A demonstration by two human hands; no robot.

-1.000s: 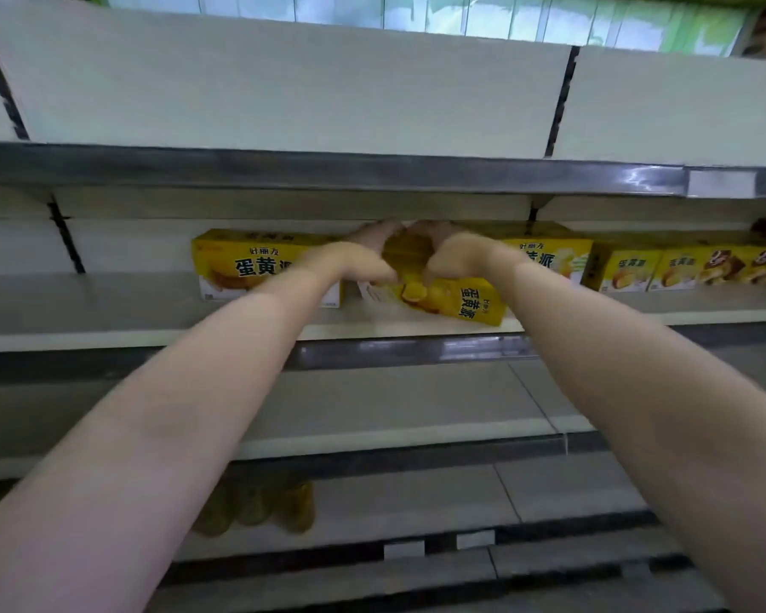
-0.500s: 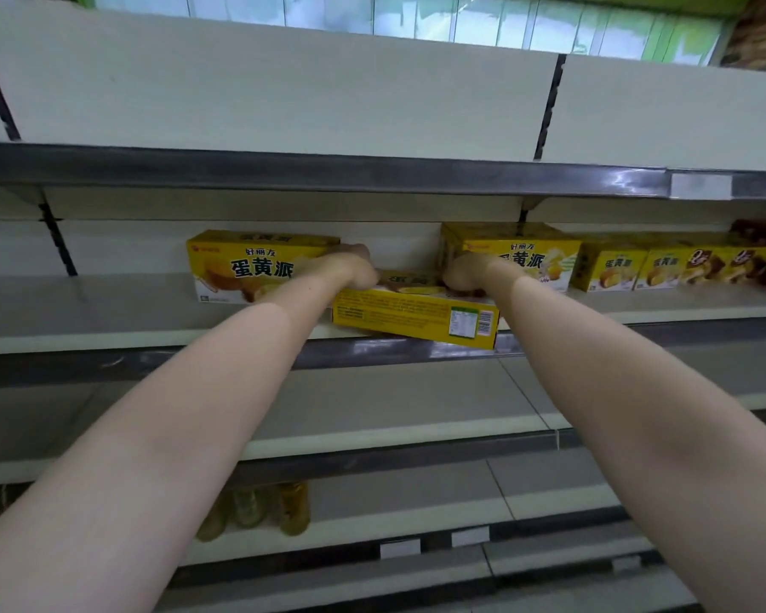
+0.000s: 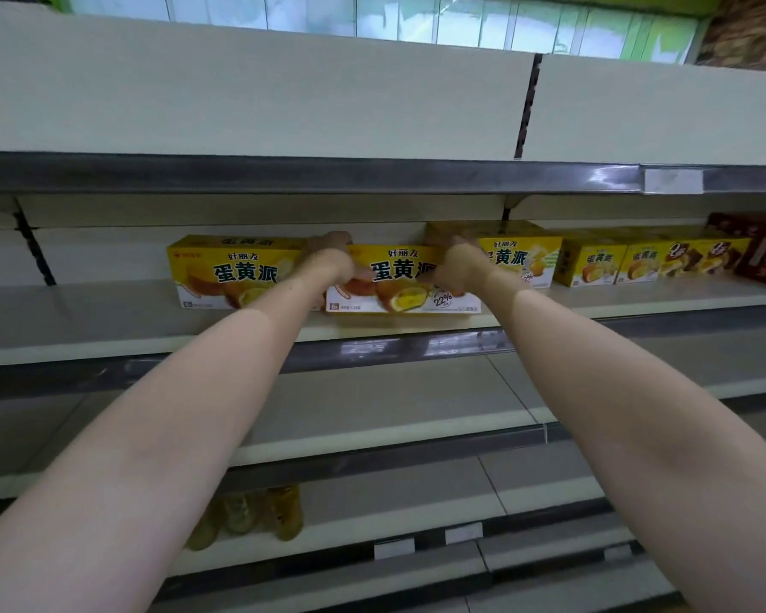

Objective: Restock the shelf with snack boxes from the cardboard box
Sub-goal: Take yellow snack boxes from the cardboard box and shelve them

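Two bare forearms, sleeveless to the frame edge, hands [image 3: 328, 265] bare, no jewellery visible

Middle snack box [image 3: 401, 280] stands on the shelf [image 3: 107, 329] between two others.

- In the middle of the frame, a yellow snack box [image 3: 401, 280] stands on the shelf [image 3: 85, 320].
- The left hand [image 3: 330, 263] and right hand [image 3: 458, 265] grip its two ends.
- More yellow boxes stand just beside it on both sides.

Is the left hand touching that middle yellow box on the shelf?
Touching. The head view shows the left hand gripping the left end of the middle yellow box, fingers curled over its top.
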